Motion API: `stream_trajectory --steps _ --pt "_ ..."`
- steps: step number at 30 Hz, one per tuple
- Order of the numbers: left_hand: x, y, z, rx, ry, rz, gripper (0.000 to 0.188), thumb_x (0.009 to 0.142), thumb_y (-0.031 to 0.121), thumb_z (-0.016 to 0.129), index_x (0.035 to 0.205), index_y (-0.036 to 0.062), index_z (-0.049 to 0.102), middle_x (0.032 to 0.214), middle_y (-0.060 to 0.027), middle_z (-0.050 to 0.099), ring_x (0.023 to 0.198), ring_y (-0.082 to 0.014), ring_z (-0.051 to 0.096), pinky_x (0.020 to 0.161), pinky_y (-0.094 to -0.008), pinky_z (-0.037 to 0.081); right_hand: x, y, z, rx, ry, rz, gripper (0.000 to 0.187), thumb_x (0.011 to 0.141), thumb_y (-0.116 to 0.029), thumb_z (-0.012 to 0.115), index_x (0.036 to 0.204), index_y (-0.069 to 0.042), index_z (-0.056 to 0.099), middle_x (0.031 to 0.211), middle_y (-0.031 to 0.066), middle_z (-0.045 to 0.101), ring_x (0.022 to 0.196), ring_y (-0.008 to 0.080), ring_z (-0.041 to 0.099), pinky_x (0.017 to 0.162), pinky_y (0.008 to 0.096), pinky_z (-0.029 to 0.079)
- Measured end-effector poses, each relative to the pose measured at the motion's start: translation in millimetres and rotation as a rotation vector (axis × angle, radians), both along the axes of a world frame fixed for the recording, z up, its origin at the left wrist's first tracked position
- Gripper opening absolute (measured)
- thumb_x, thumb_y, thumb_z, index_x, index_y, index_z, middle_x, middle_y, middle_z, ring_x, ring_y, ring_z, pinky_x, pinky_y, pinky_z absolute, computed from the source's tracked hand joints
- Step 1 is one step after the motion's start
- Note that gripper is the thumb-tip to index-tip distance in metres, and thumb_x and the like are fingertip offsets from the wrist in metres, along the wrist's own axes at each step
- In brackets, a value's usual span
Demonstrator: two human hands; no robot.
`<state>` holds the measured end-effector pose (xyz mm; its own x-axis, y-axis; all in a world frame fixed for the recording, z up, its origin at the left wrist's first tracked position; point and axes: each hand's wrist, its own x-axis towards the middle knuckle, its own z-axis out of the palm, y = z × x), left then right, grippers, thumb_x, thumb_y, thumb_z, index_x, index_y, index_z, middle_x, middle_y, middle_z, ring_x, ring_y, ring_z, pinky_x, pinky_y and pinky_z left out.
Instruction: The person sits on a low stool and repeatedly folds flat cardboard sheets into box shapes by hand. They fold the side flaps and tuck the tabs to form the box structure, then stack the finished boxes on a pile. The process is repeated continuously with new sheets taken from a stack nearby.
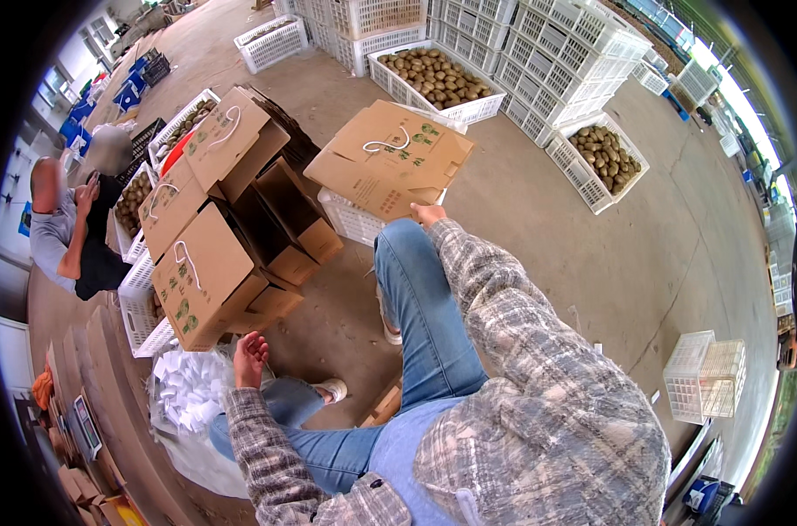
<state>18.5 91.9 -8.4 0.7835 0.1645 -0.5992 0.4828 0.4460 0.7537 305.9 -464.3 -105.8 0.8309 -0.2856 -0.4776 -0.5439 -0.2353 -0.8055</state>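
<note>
My right hand point(428, 215) pinches the near edge of a flat-lying brown cardboard box point(346, 162) with a white cord handle and green print. That box rests on a white plastic crate point(350, 219) in front of my knees. Held low on the left, my left hand point(250, 358) is empty, its fingers loosely curled and apart. Just above it stands a brown carton point(207, 272) with the same kind of cord handle, part of a group of cartons. Beside the hand, a clear plastic bag point(188, 390) is full of white pieces.
Stacked white crates point(556, 66) rise at the back right. Brown fruit like kiwis fills an open crate point(438, 79) behind the box and another crate point(602, 162) to the right. A person point(65, 223) sits at the left. Two small white crates point(705, 377) stand at the right.
</note>
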Motion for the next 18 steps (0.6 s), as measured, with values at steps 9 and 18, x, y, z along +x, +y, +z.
stream_trajectory --steps 9,18 --pt "-12 10 9 0.077 0.036 0.033 0.038 0.098 0.04 0.057 0.12 0.0103 0.064 0.103 -0.0025 0.068 0.086 -0.0147 0.065 0.078 -0.0292 0.052 -25 66 24 -0.954 -0.274 0.082 0.056 0.075 -0.045 0.079 0.11 -0.004 0.062 0.117 0.0142 0.056 0.12 0.0357 0.049 0.092 0.0571 0.04" --pt "-5 1 9 0.103 0.047 -0.01 0.034 0.097 0.04 0.06 0.116 0.0124 0.065 0.1 -0.0021 0.069 0.085 -0.0132 0.065 0.074 -0.0273 0.052 -16 60 60 -0.966 -0.386 0.311 0.067 0.065 -0.037 0.087 0.111 -0.002 0.053 0.106 0.0164 0.06 0.109 0.0341 0.054 0.088 0.0474 0.043"
